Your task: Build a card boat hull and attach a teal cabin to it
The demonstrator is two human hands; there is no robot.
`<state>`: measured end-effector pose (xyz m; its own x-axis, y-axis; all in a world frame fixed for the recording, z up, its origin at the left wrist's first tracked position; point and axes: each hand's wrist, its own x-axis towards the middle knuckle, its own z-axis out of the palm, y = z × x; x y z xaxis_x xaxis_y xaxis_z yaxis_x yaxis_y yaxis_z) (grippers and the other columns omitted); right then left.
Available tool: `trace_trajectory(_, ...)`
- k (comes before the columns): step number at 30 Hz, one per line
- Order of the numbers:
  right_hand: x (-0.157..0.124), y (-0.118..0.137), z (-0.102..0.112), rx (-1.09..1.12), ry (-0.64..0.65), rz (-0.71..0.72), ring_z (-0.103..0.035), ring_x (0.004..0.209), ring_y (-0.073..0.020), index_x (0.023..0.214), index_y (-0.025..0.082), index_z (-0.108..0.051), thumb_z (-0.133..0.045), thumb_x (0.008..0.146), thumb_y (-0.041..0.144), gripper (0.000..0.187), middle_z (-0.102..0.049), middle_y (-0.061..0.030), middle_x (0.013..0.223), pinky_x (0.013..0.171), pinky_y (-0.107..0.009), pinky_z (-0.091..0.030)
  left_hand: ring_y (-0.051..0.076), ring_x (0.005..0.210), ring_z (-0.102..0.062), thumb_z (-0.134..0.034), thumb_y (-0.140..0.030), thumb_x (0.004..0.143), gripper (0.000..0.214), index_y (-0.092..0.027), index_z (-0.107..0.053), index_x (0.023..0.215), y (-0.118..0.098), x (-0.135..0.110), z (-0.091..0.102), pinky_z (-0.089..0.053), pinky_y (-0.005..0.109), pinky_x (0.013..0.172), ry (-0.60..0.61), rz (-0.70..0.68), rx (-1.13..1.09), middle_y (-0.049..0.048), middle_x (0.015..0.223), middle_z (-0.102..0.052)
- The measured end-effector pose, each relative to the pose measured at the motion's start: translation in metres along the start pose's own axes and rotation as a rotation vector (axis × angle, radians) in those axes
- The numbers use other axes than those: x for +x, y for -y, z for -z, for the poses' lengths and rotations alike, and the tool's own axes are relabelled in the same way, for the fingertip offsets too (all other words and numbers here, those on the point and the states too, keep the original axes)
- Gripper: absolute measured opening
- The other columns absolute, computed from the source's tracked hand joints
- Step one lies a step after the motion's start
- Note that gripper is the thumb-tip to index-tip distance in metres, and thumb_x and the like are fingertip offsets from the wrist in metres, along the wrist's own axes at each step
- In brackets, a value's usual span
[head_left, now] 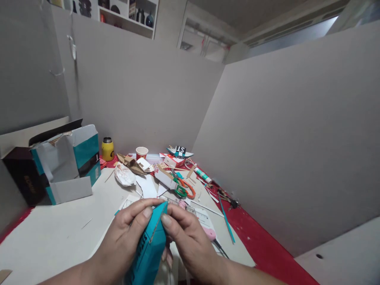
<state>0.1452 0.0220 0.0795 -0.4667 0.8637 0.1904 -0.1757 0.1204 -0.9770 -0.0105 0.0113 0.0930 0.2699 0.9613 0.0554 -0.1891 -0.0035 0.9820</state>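
Observation:
Low in the middle of the head view, both hands pinch one piece of teal cardboard (148, 249) with dark lettering on it. My left hand (124, 237) grips its left face, thumb pressed on the top edge. My right hand (190, 241) closes on its right edge, thumb and fingers together near the upper corner. The piece stands tilted above the white sheet (53, 233) that covers the red table (261, 245).
An open teal and grey box (68, 166) sits at left by a dark box (23, 174). Behind lie scissors with orange and green handles (184, 188), a glue tube (202, 175), a paper cup (141, 152), a yellow bottle (107, 149), cardboard scraps, a teal strip (227, 221). Grey partitions enclose the desk.

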Motion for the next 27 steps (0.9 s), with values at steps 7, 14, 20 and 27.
trace_trajectory(7,-0.005,0.002,0.001,-0.057,0.095,-0.026,-0.048,0.043,-0.0068,0.078,0.016,-0.052,-0.048,0.093,0.051,0.039,-0.055,0.0011,0.055,0.042,-0.017,-0.039,0.015,0.057,-0.065,-0.071,-0.041,0.078,0.023,-0.019,-0.069,0.086,-0.011,0.004,0.006,-0.052,0.023,0.057,0.033,0.090,-0.087,0.0011,0.070,-0.069)
trace_trajectory(14,-0.006,0.000,0.002,-0.001,0.117,-0.045,-0.048,0.042,-0.0071,0.078,0.016,-0.052,-0.047,0.093,0.051,0.039,-0.056,0.0007,0.055,0.043,-0.018,-0.039,0.016,0.064,-0.065,-0.074,-0.038,0.076,0.025,-0.016,-0.072,0.089,-0.013,0.004,0.009,-0.054,0.027,0.063,0.062,0.155,-0.127,0.0050,0.078,-0.071)
trace_trajectory(20,-0.005,0.003,0.005,-0.007,0.108,-0.048,-0.050,0.045,-0.0080,0.076,0.016,-0.055,-0.049,0.094,0.047,0.037,-0.057,0.0006,0.057,0.044,-0.019,-0.040,0.016,0.065,-0.065,-0.072,-0.035,0.079,0.021,-0.018,-0.072,0.089,-0.012,0.002,0.006,-0.053,0.027,0.064,0.049,0.134,-0.124,0.0046,0.077,-0.072)
trace_trajectory(27,-0.002,-0.002,0.019,0.076,0.023,0.002,-0.059,0.052,-0.0090,0.086,0.016,-0.062,-0.056,0.091,0.043,0.029,-0.060,0.0002,0.065,0.044,-0.017,-0.044,0.012,0.071,-0.063,-0.074,-0.032,0.077,0.020,-0.018,-0.072,0.092,-0.012,0.008,0.013,-0.049,0.020,0.066,-0.047,0.076,-0.182,0.0026,0.083,-0.072)
